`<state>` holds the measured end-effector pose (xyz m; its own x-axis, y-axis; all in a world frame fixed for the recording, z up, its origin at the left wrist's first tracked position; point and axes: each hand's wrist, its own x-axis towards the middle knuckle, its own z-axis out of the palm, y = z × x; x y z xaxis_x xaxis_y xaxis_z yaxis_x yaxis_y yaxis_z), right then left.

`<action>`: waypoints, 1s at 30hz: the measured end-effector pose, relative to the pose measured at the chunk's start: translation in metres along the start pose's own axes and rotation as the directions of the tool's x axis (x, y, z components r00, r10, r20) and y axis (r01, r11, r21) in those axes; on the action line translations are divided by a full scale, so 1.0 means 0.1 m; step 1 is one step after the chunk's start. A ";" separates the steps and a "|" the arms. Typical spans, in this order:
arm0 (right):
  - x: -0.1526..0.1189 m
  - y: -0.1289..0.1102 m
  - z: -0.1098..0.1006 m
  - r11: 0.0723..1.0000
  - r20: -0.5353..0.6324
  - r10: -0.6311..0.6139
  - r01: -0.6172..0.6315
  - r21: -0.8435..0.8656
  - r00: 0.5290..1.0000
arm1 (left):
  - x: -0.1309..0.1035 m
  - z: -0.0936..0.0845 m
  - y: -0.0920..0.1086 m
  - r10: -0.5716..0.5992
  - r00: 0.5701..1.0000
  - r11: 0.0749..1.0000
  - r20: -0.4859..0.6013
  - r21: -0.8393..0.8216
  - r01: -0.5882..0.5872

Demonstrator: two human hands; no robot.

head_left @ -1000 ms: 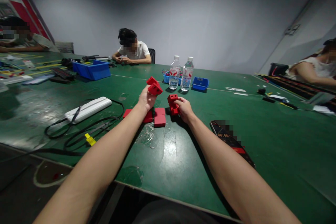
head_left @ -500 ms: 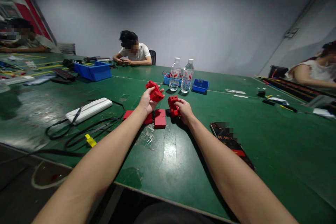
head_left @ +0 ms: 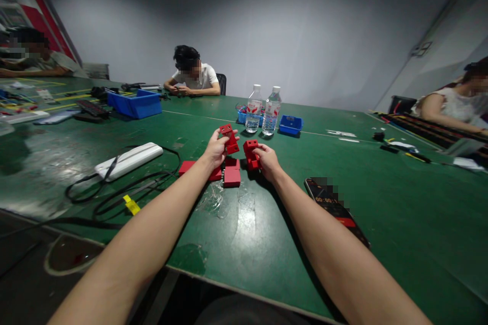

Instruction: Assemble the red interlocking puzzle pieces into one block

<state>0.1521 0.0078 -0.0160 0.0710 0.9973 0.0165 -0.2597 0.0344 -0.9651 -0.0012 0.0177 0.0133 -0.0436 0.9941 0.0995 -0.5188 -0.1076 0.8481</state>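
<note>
My left hand [head_left: 217, 148] is closed on a red block [head_left: 229, 139], which is held up with two holes showing on its top end. To the right, my right hand [head_left: 267, 160] grips another red block [head_left: 251, 154] by its right side, also with holes in its top. The two held blocks are apart. Below my left hand, a flat red piece [head_left: 232, 173] lies on the green table [head_left: 282, 264]. Further red pieces [head_left: 187, 166] lie to its left, partly hidden by my left wrist.
A phone [head_left: 337, 210] lies right of my right forearm. On the left are a white power strip [head_left: 129, 161] and black cables. Two water bottles [head_left: 271, 111] and blue bins [head_left: 291, 125] stand farther back. Other people sit around the table.
The red block in my left hand has turned more upright and shifted slightly right and down. My right hand and its block have hardly moved.
</note>
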 end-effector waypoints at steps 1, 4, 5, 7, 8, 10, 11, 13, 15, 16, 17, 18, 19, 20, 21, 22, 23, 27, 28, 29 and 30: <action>0.00 0.00 0.00 1.000 -0.001 -0.002 0.002 -0.003 1.000 | 0.00 0.00 -0.01 0.010 1.000 1.000 -0.004 0.022 -0.010; 0.00 0.00 0.00 1.000 0.000 -0.008 0.008 -0.008 1.000 | 0.02 -0.02 -0.05 0.048 0.999 0.995 0.005 0.092 -0.048; 0.00 0.00 0.00 1.000 0.001 -0.007 0.007 -0.009 1.000 | 0.03 -0.02 -0.07 0.056 0.998 0.992 0.013 0.117 -0.057; -0.01 0.00 0.00 1.000 0.005 0.000 0.000 -0.008 1.000 | 0.04 -0.03 -0.10 0.064 0.998 0.984 0.028 0.162 -0.067; -0.01 0.00 0.00 1.000 0.006 0.003 -0.003 -0.008 1.000 | 0.05 -0.04 -0.12 0.064 0.997 0.980 0.033 0.184 -0.069; -0.02 -0.01 0.01 1.000 0.005 0.004 -0.004 -0.007 1.000 | 0.06 -0.06 -0.15 0.060 0.998 0.971 0.029 0.228 -0.065; -0.02 -0.01 0.01 1.000 0.005 0.003 -0.003 -0.007 1.000 | 0.07 -0.07 -0.16 0.057 0.998 0.967 0.017 0.248 -0.060; -0.03 -0.02 0.01 1.000 0.002 0.001 -0.001 -0.005 1.000 | 0.07 -0.08 -0.17 0.049 0.999 0.956 -0.002 0.290 -0.046; -0.03 -0.02 0.01 1.000 0.003 0.002 -0.002 -0.005 1.000 | 0.07 -0.10 -0.17 0.050 0.999 0.941 -0.002 0.335 -0.046; -0.03 -0.03 0.01 1.000 0.003 0.003 -0.003 -0.007 1.000 | 0.07 -0.10 -0.16 0.053 0.999 0.932 0.009 0.358 -0.053; -0.03 -0.03 0.01 1.000 0.003 0.003 -0.003 -0.009 1.000 | 0.07 -0.10 -0.16 0.057 0.998 0.923 0.021 0.380 -0.061; -0.04 -0.03 0.01 1.000 0.004 0.003 -0.003 -0.012 1.000 | 0.07 -0.10 -0.16 0.062 0.997 0.913 0.034 0.401 -0.070; -0.04 -0.03 0.01 1.000 0.005 0.004 -0.004 -0.016 1.000 | 0.06 -0.10 -0.16 0.066 0.997 0.905 0.043 0.419 -0.078; -0.04 -0.03 0.01 1.000 0.006 0.005 -0.005 -0.020 1.000 | 0.06 -0.09 -0.17 0.067 0.997 0.898 0.048 0.432 -0.081; -0.04 -0.03 0.01 1.000 0.007 0.006 -0.006 -0.020 1.000 | 0.06 -0.09 -0.17 0.066 0.997 0.893 0.050 0.442 -0.081; -0.03 -0.03 0.01 1.000 0.010 0.007 -0.007 -0.019 1.000 | 0.06 -0.09 -0.18 0.064 0.997 0.891 0.050 0.447 -0.079; -0.03 -0.02 0.00 1.000 0.012 0.008 -0.008 -0.018 1.000 | 0.06 -0.08 -0.18 0.061 0.997 0.891 0.048 0.448 -0.076; -0.02 -0.01 0.00 1.000 0.012 0.009 -0.009 -0.017 1.000 | 0.07 -0.10 -0.17 0.095 0.995 0.894 0.013 0.439 -0.091; -0.01 -0.01 0.00 1.000 0.012 0.007 -0.007 -0.018 1.000 | 0.08 -0.11 -0.16 0.129 0.992 0.882 -0.005 0.458 -0.112; -0.01 -0.01 0.00 1.000 0.010 0.004 -0.004 -0.017 1.000 | 0.08 -0.12 -0.14 0.171 0.985 0.859 -0.025 0.494 -0.137; -0.01 -0.01 0.00 1.000 0.009 0.001 -0.001 -0.016 1.000 | 0.07 -0.13 -0.12 0.216 0.976 0.825 -0.039 0.542 -0.161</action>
<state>0.1527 0.0071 -0.0152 0.0621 0.9979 0.0174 -0.2443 0.0322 -0.9692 -0.0063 0.0267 -0.0032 -0.1882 0.9471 0.2601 0.0415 -0.2569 0.9655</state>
